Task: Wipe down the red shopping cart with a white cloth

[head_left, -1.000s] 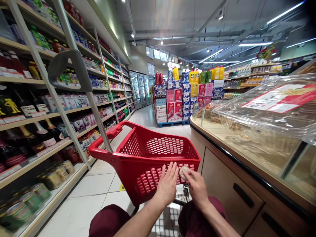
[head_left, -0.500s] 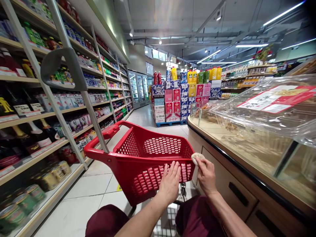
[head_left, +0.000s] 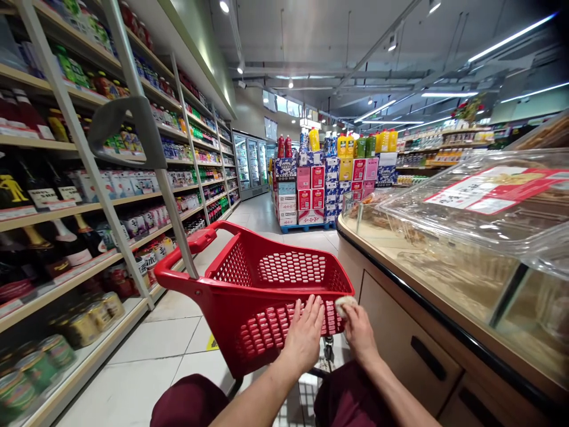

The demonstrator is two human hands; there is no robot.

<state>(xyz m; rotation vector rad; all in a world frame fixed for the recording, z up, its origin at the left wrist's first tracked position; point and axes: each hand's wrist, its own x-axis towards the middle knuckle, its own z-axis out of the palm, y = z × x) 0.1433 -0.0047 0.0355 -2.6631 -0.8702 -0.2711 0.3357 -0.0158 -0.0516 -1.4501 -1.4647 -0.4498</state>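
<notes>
Supermarket aisle with a white tiled floor (head_left: 169, 341). Bottle-lined shelves (head_left: 128, 198) rise left of the left hand (head_left: 304, 332); a glass-edged counter (head_left: 400, 332) stands right of the right hand (head_left: 360, 332). Ahead of both, a red shopping cart (head_left: 217, 314) lies lengthwise left to right, handle leftward. The left hand is flat at its side, fingers extended; the right pinches a cream pad (head_left: 345, 306) by its front corner. Rightward, a labelled clear plastic box (head_left: 502, 187) holds brownish food.

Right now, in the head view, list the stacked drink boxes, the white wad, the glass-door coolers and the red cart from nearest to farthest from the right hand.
1. White wad: pinched in the right hand.
2. Red cart: its basket just left of that hand.
3. Stacked drink boxes: ahead, beyond the cart.
4. Glass-door coolers: farther back, to the left.
</notes>
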